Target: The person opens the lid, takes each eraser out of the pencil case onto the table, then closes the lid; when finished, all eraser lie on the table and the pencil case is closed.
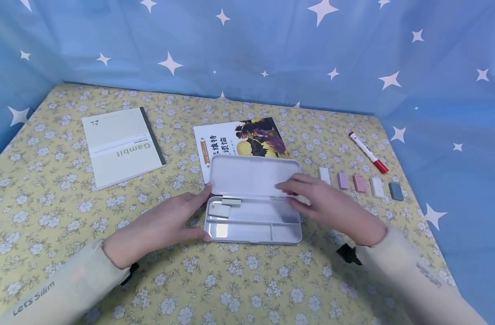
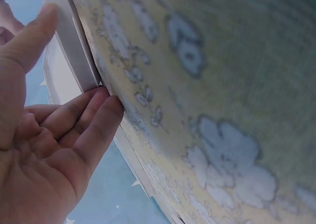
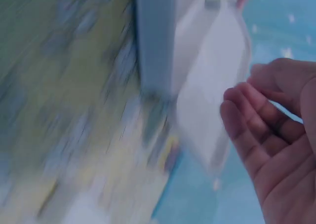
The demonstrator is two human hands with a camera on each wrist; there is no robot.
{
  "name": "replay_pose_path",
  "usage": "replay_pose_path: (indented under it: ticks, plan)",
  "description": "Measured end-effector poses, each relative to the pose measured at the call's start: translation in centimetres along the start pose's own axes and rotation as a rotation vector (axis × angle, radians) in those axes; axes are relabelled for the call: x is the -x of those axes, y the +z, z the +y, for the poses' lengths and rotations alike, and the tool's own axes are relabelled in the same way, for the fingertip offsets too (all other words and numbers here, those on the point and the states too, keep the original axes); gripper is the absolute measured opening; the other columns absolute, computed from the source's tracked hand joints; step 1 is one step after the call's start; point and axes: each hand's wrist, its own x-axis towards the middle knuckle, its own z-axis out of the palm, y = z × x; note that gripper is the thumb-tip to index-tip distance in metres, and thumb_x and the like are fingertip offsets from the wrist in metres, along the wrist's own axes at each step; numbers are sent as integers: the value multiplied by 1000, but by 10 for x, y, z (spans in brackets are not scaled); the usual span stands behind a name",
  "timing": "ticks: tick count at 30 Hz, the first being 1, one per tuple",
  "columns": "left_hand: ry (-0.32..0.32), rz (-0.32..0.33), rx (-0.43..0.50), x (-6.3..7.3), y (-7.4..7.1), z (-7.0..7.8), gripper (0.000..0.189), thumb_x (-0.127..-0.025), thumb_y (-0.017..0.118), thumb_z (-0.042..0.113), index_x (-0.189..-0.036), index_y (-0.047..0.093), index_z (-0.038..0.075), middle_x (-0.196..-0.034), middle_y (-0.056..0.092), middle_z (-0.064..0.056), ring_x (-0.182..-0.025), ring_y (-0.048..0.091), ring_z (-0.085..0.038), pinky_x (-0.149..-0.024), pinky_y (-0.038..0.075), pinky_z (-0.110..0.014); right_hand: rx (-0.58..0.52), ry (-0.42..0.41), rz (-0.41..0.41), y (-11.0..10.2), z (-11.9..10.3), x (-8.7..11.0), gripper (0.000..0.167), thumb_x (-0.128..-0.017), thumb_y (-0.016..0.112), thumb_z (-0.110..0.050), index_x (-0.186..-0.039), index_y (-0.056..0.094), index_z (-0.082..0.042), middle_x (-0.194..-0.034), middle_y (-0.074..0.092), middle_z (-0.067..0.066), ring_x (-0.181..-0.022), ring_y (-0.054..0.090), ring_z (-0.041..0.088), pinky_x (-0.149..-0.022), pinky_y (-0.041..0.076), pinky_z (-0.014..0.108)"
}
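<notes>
A white pencil case (image 1: 247, 232) lies with its lid (image 1: 251, 176) swung back. In its long rear compartment, at the left end, are a white eraser (image 1: 219, 211) and a pale green eraser (image 1: 231, 202). My left hand (image 1: 162, 225) holds the case's left end, thumb at the near corner and fingers by the hinge; the left wrist view shows the fingertips at the case's corner (image 2: 81, 61). Over the right part of the lid hovers my right hand (image 1: 332, 205), its loosely bent fingers holding nothing. In the blurred right wrist view, these fingers (image 3: 242, 130) overlap the lid.
Right of the case, several small erasers (image 1: 359, 183) stand in a row, with a red-and-white marker (image 1: 368, 152) behind them. A picture-covered book (image 1: 223, 131) lies partly under the lid. The notebook (image 1: 123, 146) is at the left. A starry blue curtain (image 1: 247, 49) borders the flowered table.
</notes>
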Motion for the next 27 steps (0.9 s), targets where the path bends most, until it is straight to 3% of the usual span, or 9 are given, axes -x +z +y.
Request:
replay_pose_path:
  ticks: [6,12,20,27]
  plan:
    - [0,0,-2,1,2,-1,113,-83,84,50,-166,22,4,-144,62,-27,-127,66,-39,-107,57,-53,25,-146,-106,22,-20,-32,33,-100,71,-11,-132,70,-8,-117,70,5,-101,67,13,-86,62,30]
    - [30,12,1,1,0,0,110,-85,83,48,-165,24,2,-144,61,-30,-127,66,-41,-106,57,-54,63,-244,-147,36,-31,-51,31,-103,68,-16,-133,69,-12,-119,69,2,-105,67,11,-91,61,27]
    - [13,5,19,-1,0,1,112,-83,85,44,-166,21,4,-150,56,-29,-132,63,-41,-110,55,-54,74,-273,-124,40,-40,-65,32,-104,66,-18,-136,66,-13,-117,65,1,-96,60,8,-81,57,24]
    - [12,12,17,-1,0,0,113,-82,87,42,-165,22,3,-152,54,-29,-133,63,-41,-111,55,-54,103,-257,-194,39,-46,-73,40,-105,64,-17,-145,61,-16,-123,63,2,-95,58,8,-79,56,23]
